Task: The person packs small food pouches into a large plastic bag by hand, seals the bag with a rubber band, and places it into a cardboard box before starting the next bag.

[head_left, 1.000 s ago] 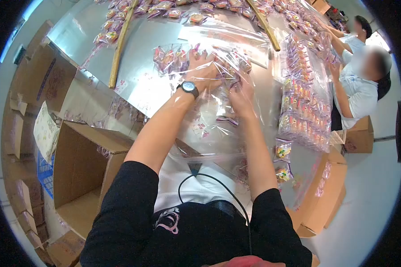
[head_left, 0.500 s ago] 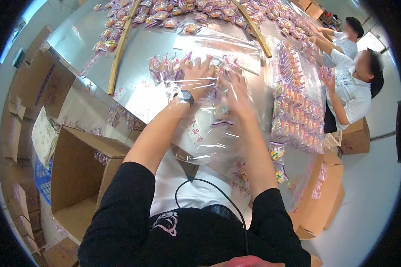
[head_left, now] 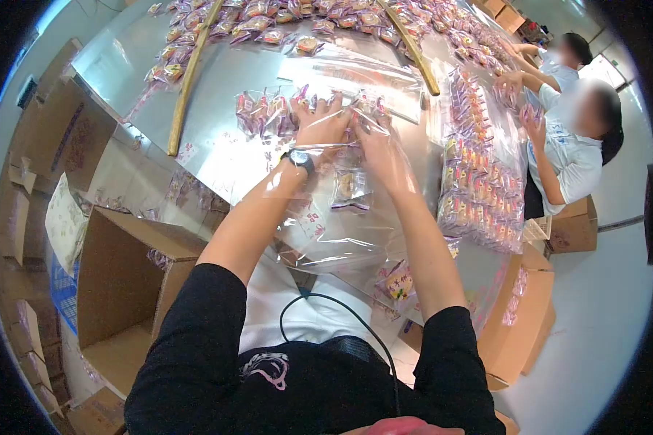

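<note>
Clear plastic bag (head_left: pixel 341 235): spread on our metal bench (head_left: pixel 112 65) just in front of us, its film seeming to pass over our wrists, so we take both hands to be inside it.
Row of packets (head_left: pixel 274 112): side by side under the film, running up to our left fingers; we judge the close setting keeps them in line.
Left hand (head_left: pixel 319 128): fingers fanned wide over the right part of the row, palm down, apparently steadying the packets from above; we see nothing pinched in this grip.
Right hand (head_left: pixel 376 148): beside the left, fingers reaching forward to the row's right end, perhaps to hold that end in. Glare and film hide the fingertips, so we cannot tell how closed this grip is or whether it has hold of a packet.
Lone packet (head_left: pixel 350 190): apart from the row, between our wrists and nearer our body.
Wooden strips (head_left: pixel 189 90): one on each side of the far bench, probably there to fence in the loose heap (head_left: pixel 268 11).
Filled bags (head_left: pixel 480 192): to our right, packets in tight rows, likely packed so to save room.
Co-worker (head_left: pixel 567 156): beyond those bags, hands raised near packets.
</note>
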Available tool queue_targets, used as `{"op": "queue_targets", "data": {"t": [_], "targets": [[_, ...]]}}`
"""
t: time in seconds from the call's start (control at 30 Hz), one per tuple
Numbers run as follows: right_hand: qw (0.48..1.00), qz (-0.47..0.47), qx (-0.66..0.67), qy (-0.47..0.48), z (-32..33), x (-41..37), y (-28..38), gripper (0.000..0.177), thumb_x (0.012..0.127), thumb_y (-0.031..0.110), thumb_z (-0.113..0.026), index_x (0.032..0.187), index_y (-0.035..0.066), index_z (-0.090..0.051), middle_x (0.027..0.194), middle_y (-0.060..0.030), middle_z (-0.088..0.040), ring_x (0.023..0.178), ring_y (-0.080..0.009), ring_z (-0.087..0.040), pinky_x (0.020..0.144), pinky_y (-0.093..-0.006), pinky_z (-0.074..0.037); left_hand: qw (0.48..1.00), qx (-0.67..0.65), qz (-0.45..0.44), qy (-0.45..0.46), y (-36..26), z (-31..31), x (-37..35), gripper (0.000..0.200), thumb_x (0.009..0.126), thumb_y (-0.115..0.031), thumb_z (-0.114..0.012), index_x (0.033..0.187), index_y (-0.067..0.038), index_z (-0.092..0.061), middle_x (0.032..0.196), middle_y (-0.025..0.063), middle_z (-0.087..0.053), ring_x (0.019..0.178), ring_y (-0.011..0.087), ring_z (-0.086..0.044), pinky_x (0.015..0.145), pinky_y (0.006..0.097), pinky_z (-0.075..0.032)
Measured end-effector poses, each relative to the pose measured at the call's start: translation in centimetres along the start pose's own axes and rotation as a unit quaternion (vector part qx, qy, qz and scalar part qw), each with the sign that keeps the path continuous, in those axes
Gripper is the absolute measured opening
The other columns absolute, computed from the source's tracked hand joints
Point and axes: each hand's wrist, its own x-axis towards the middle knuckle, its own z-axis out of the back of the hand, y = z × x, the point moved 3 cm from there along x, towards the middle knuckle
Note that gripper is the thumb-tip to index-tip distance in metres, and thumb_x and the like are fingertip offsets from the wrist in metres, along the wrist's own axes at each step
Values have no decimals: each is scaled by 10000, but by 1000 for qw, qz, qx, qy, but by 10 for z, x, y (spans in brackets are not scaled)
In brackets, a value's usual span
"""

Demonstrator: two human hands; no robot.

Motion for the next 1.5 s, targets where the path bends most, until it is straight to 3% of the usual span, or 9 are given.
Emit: {"op": "queue_targets", "data": {"t": [0.33, 0.53, 0.6, 0.67, 0.77, 0.97, 1.1, 1.2, 1.5], "targets": [[877, -77, 421, -218, -43, -33, 8, 421, 1017, 124, -561, 1427, 26, -567, 1433, -206, -562, 1322, -336, -558, 1106, -470, -474, 1000, -1, -1, 26, 10, 11, -6, 551, 1014, -360, -547, 1520, -155, -481, 1634, 82, -426, 1391, 304, -539, 1064, 813, -276], [526, -236, 783, -234, -75, -22, 7, 480, 970, 29, -677, 1424, 15, -523, 1296, -85, -618, 1098, -176, -626, 918, -310, -543, 998, -37, -12, 40, 12, 4, -12, 488, 1004, -313, -582, 1473, -179, -549, 1574, 64, -497, 1375, 279, -523, 1056, 804, -302], [511, -299, 783, -190, -81, -26, 9, 507, 945, 78, -731, 1402, -4, -525, 1260, -93, -627, 1085, -182, -632, 900, -312, -539, 994, -106, 1, -35, 10, -1, -19, 522, 984, -336, -603, 1476, -172, -546, 1570, 68, -503, 1373, 279, -528, 1059, 797, -302], [678, -336, 617, -218, -53, -37, 54, 542, 917, 124, -779, 1378, -16, -531, 1229, -101, -636, 1078, -187, -636, 883, -312, -536, 991, -82, -10, -108, 12, -5, -19, 598, 941, -375, -645, 1490, -162, -536, 1576, 76, -496, 1379, 279, -532, 1083, 774, -290], [609, -436, 650, -126, -52, -36, 46, 594, 870, 155, -819, 1360, -26, -536, 1204, -117, -643, 1070, -194, -636, 878, -325, -531, 998, -34, -3, -62, 8, 16, -24, 606, 941, -381, -648, 1496, -166, -533, 1579, 78, -493, 1381, 289, -534, 1100, 762, -276], [743, -319, 560, -181, -85, -29, 15, 604, 913, 97, -752, 1441, 4, -474, 1145, -88, -643, 925, -143, -647, 742, -262, -537, 993, -93, 26, -75, 17, 4, -20, 608, 928, -393, -680, 1476, -164, -548, 1587, 97, -475, 1378, 317, -532, 1140, 715, -263], [507, -331, 751, -263, -63, -24, 13, 566, 882, -59, -664, 1419, -5, -493, 1110, -88, -693, 963, -156, -676, 784, -272, -548, 992, -91, 54, -62, 25, 6, -17, 575, 936, -396, -674, 1450, -166, -555, 1582, 118, -477, 1389, 339, -515, 1149, 679, -279], [446, -299, 800, -267, -74, -18, 21, 543, 884, -88, -644, 1405, -40, -498, 1232, -141, -655, 1139, -223, -648, 995, -371, -539, 993, -76, 38, -84, 23, -5, -18, 527, 929, -341, -682, 1412, -163, -563, 1560, 111, -500, 1389, 279, -520, 1131, 681, -304], [722, -157, 588, -329, -57, 23, 20, 588, 807, -62, -626, 1389, -98, -549, 1459, -185, -553, 1373, -277, -521, 1138, -362, -417, 993, -95, 45, -54, 19, 13, -24, 471, 913, -309, -635, 1332, -95, -615, 1473, 100, -578, 1372, 257, -527, 1141, 686, -293]]}}
